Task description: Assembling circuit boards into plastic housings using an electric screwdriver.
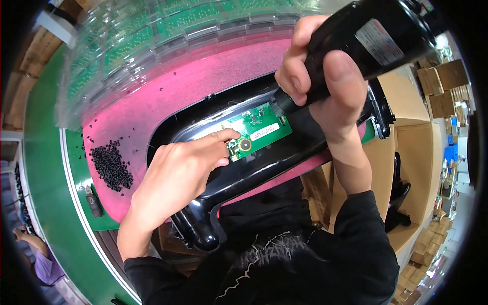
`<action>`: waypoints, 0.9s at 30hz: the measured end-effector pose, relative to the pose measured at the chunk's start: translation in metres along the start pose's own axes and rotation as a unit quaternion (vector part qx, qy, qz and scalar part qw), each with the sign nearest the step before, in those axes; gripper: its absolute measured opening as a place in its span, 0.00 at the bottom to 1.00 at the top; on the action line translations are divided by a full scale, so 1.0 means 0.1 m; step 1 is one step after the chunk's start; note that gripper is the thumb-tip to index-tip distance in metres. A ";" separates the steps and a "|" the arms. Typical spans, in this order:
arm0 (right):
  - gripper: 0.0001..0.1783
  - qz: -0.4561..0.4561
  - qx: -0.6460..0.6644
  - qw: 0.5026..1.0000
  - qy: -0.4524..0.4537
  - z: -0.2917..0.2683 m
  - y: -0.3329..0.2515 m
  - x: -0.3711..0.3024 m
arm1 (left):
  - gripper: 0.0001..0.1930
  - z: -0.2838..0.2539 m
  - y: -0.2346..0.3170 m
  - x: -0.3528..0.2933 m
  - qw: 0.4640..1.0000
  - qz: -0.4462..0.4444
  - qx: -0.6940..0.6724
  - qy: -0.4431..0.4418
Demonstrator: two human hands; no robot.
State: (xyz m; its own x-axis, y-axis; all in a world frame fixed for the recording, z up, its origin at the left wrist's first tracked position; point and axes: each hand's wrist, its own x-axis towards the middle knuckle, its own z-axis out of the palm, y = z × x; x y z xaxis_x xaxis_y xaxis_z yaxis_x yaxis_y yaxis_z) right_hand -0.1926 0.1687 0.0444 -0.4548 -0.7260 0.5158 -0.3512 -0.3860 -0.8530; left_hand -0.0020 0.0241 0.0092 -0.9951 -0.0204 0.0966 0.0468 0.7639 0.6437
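A green circuit board [274, 138] with a white label and a round component lies inside a long black plastic housing [290, 160] with a curved arm at each end. My left hand [173, 175] has its index finger and thumb at the board's left end, holding it against the housing. A black electric screwdriver [333, 35] is wrapped in my right hand [343, 94]. It slants down to the left, and its tip is at the board's upper right corner. The screw, if there is one under the tip, is too small to make out.
The housing rests on a pink mat [137, 119] on a green table. Small black screws [112, 168] lie heaped at the left, near a dark tool [93, 201]. Clear trays [168, 38] of green boards fill the back. An open cardboard box [417, 168] stands at right.
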 end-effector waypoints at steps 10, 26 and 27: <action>0.30 -0.080 0.270 0.957 -0.074 0.03 -0.34 -0.12 | 0.04 -0.03 -0.08 -0.03 0.992 0.077 -0.064 0.076; 0.31 -0.225 0.265 0.933 -0.095 0.32 -0.30 -0.07 | 0.07 -0.04 -0.12 -0.07 0.983 0.118 -0.035 0.137; 0.31 -0.235 0.265 0.930 -0.099 0.32 -0.30 -0.07 | 0.07 -0.04 -0.12 -0.06 0.983 0.119 -0.028 0.134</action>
State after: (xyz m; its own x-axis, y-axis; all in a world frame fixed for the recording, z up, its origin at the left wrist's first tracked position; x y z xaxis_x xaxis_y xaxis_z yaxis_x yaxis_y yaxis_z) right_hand -0.1530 0.1669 0.0638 -0.1748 -0.4768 0.8614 0.0036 -0.8752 -0.4837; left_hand 0.0042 0.0123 0.0042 -0.8971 -0.0202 0.4413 0.2881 0.7306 0.6191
